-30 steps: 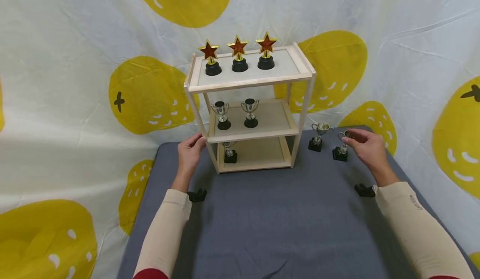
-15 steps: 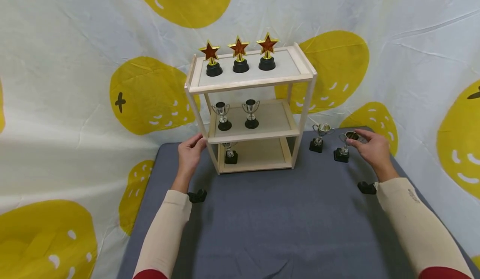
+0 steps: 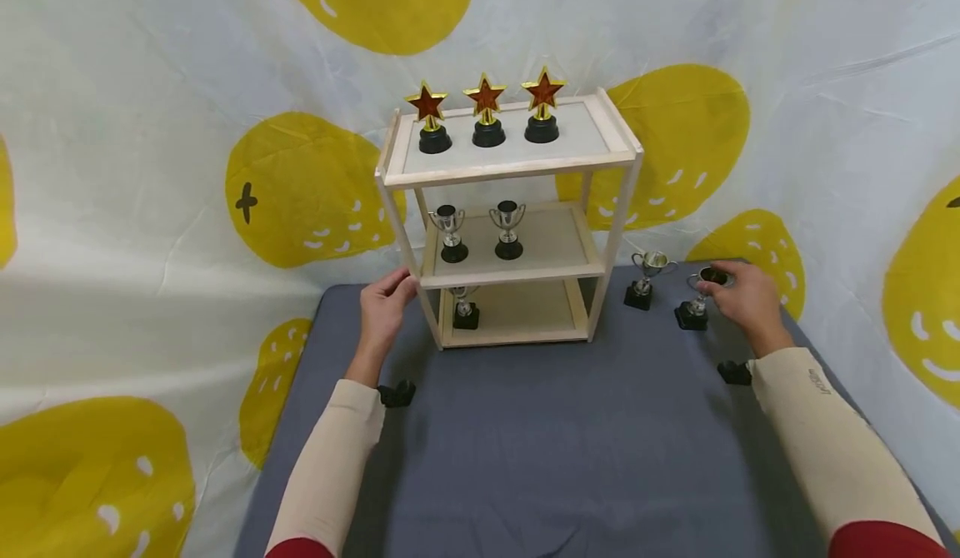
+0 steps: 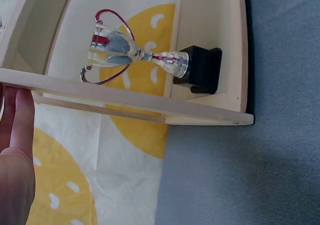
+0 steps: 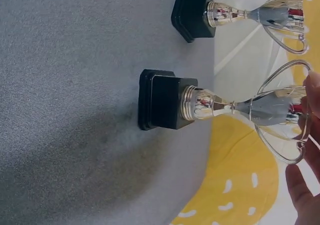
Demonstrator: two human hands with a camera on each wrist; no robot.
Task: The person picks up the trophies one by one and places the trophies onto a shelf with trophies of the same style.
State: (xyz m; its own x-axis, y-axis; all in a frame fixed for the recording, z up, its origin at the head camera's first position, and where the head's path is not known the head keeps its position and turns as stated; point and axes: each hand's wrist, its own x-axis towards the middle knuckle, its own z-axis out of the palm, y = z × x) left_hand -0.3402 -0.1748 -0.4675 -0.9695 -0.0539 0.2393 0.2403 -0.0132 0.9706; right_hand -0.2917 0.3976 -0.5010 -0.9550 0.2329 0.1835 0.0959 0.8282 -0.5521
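In the head view my left hand (image 3: 382,312) is at the left front post of a small three-tier wooden shelf (image 3: 510,275), its fingertips pinching the post. My right hand (image 3: 750,304) holds a silver trophy cup (image 5: 270,107) by the rim and handle, thumb on one side and fingers on the other. The cup is upright, its black square base low at the grey cloth. Just left of it stands a second silver trophy cup (image 3: 651,266). Inside the bottom tier, near the left post, is another square-based trophy cup (image 4: 112,47), partly hidden in the head view.
On the top tier stand three gold star trophies (image 3: 487,108) with round black bases. Two smaller silver cups (image 3: 507,229) occupy the middle tier. The shelf is on a table with grey cloth (image 3: 525,441), against a white curtain (image 3: 150,208) with yellow fruit prints.
My right fingers have shifted slightly rightward on the cup's rim, showing more of the bowl. The whole view has drifted a little. The left hand stays at the post.
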